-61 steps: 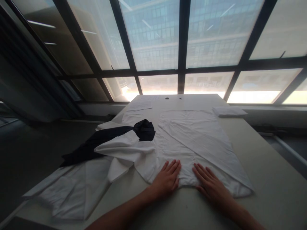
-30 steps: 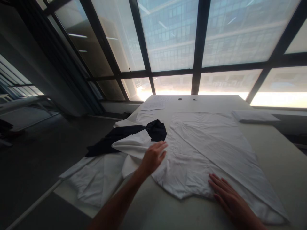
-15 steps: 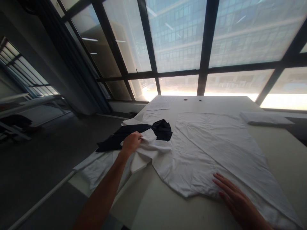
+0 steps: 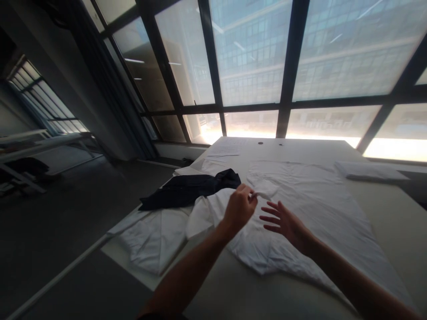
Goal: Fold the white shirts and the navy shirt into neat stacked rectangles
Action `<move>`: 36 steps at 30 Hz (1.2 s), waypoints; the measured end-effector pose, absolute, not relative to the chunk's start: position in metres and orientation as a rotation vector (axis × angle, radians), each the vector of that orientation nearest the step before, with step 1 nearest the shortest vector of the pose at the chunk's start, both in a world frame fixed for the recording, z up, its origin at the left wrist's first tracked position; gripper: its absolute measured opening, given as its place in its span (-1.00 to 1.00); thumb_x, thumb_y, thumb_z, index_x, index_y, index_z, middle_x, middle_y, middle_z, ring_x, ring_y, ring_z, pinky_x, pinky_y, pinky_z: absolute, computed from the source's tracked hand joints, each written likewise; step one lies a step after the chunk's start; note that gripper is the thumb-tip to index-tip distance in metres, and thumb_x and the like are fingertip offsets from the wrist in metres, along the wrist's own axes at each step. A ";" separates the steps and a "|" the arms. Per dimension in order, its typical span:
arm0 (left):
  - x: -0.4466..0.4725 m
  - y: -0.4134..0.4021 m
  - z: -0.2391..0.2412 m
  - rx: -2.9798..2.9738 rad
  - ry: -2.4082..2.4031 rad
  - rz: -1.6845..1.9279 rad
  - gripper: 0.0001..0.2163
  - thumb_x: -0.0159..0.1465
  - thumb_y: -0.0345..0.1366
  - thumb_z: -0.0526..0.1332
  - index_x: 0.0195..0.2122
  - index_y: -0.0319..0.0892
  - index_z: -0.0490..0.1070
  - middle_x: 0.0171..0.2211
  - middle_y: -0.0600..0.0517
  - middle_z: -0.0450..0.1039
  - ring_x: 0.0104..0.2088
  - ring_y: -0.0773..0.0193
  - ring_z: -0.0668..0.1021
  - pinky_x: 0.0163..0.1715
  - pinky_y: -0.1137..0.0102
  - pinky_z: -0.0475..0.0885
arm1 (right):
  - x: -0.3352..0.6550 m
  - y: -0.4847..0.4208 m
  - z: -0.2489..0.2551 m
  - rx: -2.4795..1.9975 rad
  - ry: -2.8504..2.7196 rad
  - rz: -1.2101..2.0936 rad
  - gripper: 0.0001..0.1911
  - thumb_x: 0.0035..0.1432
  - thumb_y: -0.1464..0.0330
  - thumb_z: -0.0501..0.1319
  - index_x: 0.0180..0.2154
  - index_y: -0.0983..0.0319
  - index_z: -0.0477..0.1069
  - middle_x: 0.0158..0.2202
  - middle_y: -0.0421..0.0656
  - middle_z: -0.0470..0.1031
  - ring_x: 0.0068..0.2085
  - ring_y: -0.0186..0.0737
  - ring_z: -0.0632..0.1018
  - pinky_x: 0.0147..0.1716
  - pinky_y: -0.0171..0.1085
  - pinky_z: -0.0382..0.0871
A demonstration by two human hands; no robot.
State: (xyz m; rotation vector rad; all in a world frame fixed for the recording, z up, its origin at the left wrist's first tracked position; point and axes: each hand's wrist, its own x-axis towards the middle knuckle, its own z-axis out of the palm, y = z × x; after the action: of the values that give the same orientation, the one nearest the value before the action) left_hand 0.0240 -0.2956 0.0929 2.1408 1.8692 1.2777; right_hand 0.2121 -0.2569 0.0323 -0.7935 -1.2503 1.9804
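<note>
A white shirt lies spread flat on the pale table. My left hand is raised over its left part, fingers pinched on the white sleeve, which it holds folded in over the shirt body. My right hand hovers just to the right of it, above the shirt, with fingers spread and nothing in them.
A dark navy garment lies at the table's left edge, over another white garment that hangs toward the floor. A folded white piece sits at the far right. Sheets of paper lie at the back. Big windows stand behind.
My left hand took hold of the sleeve at the left and carried it rightward over the shirt. My right hand lifted off the hem and rose toward the middle.
</note>
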 end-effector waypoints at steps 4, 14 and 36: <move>0.082 -0.298 0.050 2.147 1.681 1.098 -0.92 0.35 -0.35 0.12 -0.23 -0.15 0.40 -0.22 -0.06 0.44 -0.28 0.22 0.53 -0.22 0.34 0.49 | 0.228 -0.242 0.035 -0.854 -1.012 2.032 -0.54 0.27 -0.06 0.09 -0.09 0.15 0.46 -0.09 -0.06 0.59 -0.13 -0.03 0.63 -0.12 -0.03 0.55; 0.115 -0.306 0.009 2.304 1.228 0.706 -0.22 0.28 -0.27 0.21 0.42 -0.25 -0.21 0.39 -0.28 -0.05 0.39 -0.06 0.06 0.31 0.02 0.16 | 0.271 -0.241 0.007 -0.902 -0.820 1.874 -0.73 0.09 0.19 0.39 -0.38 0.20 0.39 -0.42 -0.22 0.56 -0.35 -0.18 0.61 -0.28 -0.19 0.56; -0.010 -0.341 -0.017 2.606 1.581 0.462 -0.52 0.36 -0.26 0.21 0.28 -0.14 0.21 0.26 -0.11 0.29 0.28 0.03 0.28 0.25 0.14 0.18 | 0.334 -0.178 -0.009 -1.226 -0.781 1.393 -0.84 -0.05 0.45 0.36 -0.32 0.23 0.54 -0.14 -0.06 0.57 -0.22 -0.17 0.60 -0.33 -0.33 0.57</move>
State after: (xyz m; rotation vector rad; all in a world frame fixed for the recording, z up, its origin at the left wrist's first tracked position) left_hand -0.0105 -0.3409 -0.0167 2.6057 1.5813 0.4621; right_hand 0.3336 -0.1778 -0.0091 -1.2264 -0.7808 1.3934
